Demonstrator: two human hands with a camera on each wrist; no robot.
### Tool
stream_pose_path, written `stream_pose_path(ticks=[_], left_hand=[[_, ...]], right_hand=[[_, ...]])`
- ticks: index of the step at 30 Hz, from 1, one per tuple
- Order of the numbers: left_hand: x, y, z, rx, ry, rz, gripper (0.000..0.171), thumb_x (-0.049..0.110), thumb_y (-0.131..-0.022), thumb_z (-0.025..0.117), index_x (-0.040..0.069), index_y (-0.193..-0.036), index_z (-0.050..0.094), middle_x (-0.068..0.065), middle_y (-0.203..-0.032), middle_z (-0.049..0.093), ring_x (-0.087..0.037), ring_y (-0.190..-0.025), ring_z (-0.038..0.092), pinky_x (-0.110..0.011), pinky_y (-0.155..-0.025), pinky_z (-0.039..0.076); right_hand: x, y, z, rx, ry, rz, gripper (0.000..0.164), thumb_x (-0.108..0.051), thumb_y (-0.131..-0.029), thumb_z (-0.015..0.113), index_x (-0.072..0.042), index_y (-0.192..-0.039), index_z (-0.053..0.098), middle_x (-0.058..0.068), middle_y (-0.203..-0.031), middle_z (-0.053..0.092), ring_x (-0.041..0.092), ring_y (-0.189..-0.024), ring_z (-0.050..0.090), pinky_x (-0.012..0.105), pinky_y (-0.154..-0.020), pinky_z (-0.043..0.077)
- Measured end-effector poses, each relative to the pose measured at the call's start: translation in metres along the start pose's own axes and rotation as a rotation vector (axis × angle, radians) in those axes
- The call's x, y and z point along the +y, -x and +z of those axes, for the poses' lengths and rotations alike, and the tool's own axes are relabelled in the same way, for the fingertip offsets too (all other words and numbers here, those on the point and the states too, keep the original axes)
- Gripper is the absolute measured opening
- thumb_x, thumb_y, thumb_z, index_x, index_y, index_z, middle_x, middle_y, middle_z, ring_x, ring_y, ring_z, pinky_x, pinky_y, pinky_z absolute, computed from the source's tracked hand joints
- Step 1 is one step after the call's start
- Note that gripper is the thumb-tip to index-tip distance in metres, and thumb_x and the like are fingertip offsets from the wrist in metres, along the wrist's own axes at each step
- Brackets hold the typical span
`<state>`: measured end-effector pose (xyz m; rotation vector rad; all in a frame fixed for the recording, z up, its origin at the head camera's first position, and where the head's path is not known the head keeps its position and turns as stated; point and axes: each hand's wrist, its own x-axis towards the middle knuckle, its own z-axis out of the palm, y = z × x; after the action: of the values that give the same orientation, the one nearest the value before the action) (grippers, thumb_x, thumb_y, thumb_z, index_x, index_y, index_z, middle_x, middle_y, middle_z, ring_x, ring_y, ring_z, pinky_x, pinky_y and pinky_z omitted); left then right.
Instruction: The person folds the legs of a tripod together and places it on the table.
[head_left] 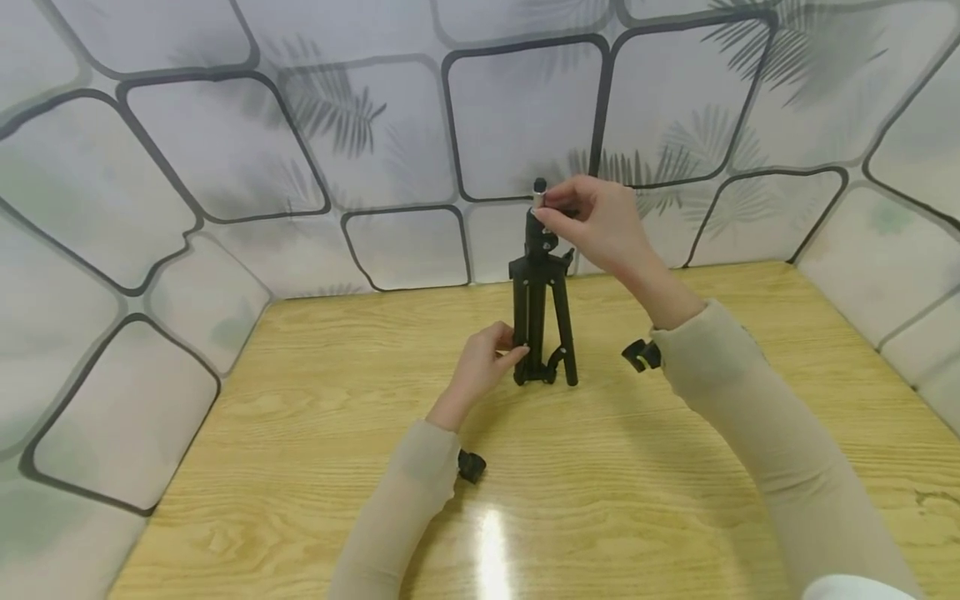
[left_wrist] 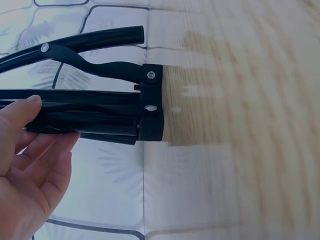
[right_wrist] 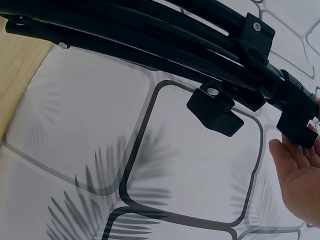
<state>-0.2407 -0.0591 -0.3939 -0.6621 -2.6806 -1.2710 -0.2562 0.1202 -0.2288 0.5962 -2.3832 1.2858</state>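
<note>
A: Location of tripod (head_left: 537, 271)?
B: Upright on the far half of the wooden table (head_left: 337, 467), just in front of the patterned backdrop (head_left: 525, 117); mostly folded, with one leg (head_left: 564, 325) angled out to the right.
A: State of left hand (head_left: 480, 360)?
B: Gripping the bundled lower legs from the left, between thumb and fingers.
A: State of right hand (head_left: 600, 218)?
B: Pinching the silver post (head_left: 538, 201) at the top from the right, just below the black cap (head_left: 540, 184).
</note>
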Motion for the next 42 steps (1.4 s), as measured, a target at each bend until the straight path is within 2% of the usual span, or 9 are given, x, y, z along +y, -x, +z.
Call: stream_pose_path(ticks=[3,7,11,18,23,27,36,42], left_hand=[[0.001,0.0,0.0,-0.009,-0.003,0.003,0.019,0.019,-0.085,0.06,0.002,-0.092,0.055,-0.009,-0.088,0.06,-0.022,-0.084,0.06,-0.025,-0.069,0.05],[0.001,0.001,-0.001,-0.021,-0.007,-0.01,0.019,0.02,-0.086,0.06,0.003,-0.094,0.055,-0.009,-0.09,0.06,-0.023,-0.086,0.06,-0.027,-0.07,0.05],[0.0,0.001,-0.001,-0.02,-0.001,-0.017,0.019,0.019,-0.086,0.06,0.003,-0.095,0.055,-0.009,-0.091,0.06,-0.022,-0.087,0.06,-0.027,-0.071,0.05],[0.0,0.0,-0.003,-0.032,0.0,-0.033,0.02,0.021,-0.086,0.059,0.004,-0.096,0.055,-0.009,-0.093,0.059,-0.022,-0.089,0.06,-0.028,-0.071,0.05],[0.0,0.0,-0.003,-0.043,-0.005,-0.047,0.022,0.023,-0.086,0.059,0.004,-0.097,0.055,-0.009,-0.095,0.059,-0.022,-0.09,0.059,-0.028,-0.071,0.05],[0.0,0.0,-0.003,-0.043,0.001,-0.038,0.022,0.022,-0.086,0.059,0.004,-0.097,0.055,-0.009,-0.094,0.059,-0.022,-0.089,0.06,-0.028,-0.071,0.05],[0.0,0.0,-0.002,-0.039,-0.007,-0.035,0.023,0.022,-0.087,0.058,0.003,-0.097,0.054,-0.01,-0.095,0.059,-0.023,-0.09,0.06,-0.029,-0.071,0.05],[-0.003,0.0,-0.001,-0.037,0.006,-0.052,0.022,0.024,-0.086,0.058,0.005,-0.097,0.055,-0.008,-0.094,0.059,-0.021,-0.089,0.06,-0.027,-0.071,0.05]], right_hand=[[0.005,0.003,-0.001,-0.004,-0.044,0.001,0.03,-0.025,-0.082,0.064,-0.005,-0.104,0.061,0.005,-0.1,0.062,0.011,-0.083,0.06,0.024,-0.072,0.047],[0.017,0.013,-0.002,0.002,-0.094,0.008,0.039,-0.022,-0.082,0.064,-0.004,-0.116,0.055,0.007,-0.11,0.058,0.014,-0.099,0.056,0.026,-0.084,0.044],[0.031,0.029,0.0,0.0,-0.124,0.035,0.047,-0.017,-0.079,0.067,0.0,-0.119,0.05,0.012,-0.115,0.056,0.018,-0.109,0.051,0.028,-0.091,0.04],[0.058,0.056,0.007,-0.102,-0.079,0.091,0.055,-0.018,-0.078,0.069,0.004,-0.123,0.045,0.017,-0.121,0.051,0.026,-0.113,0.046,0.035,-0.093,0.038],[0.077,0.073,0.018,-0.204,0.031,0.138,0.056,-0.03,-0.078,0.068,0.003,-0.12,0.049,0.018,-0.119,0.052,0.031,-0.111,0.047,0.04,-0.091,0.039],[0.089,0.082,0.027,-0.263,0.083,0.122,0.053,-0.029,-0.078,0.069,0.004,-0.116,0.053,0.02,-0.115,0.054,0.032,-0.106,0.051,0.041,-0.088,0.041],[0.102,0.093,0.038,-0.319,0.121,0.127,0.039,-0.023,-0.077,0.07,0.002,-0.104,0.06,0.016,-0.1,0.062,0.03,-0.094,0.058,0.043,-0.082,0.045],[0.105,0.097,0.042,-0.312,0.172,0.116,0.028,-0.021,-0.077,0.069,0.0,-0.095,0.063,0.012,-0.088,0.065,0.026,-0.081,0.061,0.04,-0.073,0.049]])
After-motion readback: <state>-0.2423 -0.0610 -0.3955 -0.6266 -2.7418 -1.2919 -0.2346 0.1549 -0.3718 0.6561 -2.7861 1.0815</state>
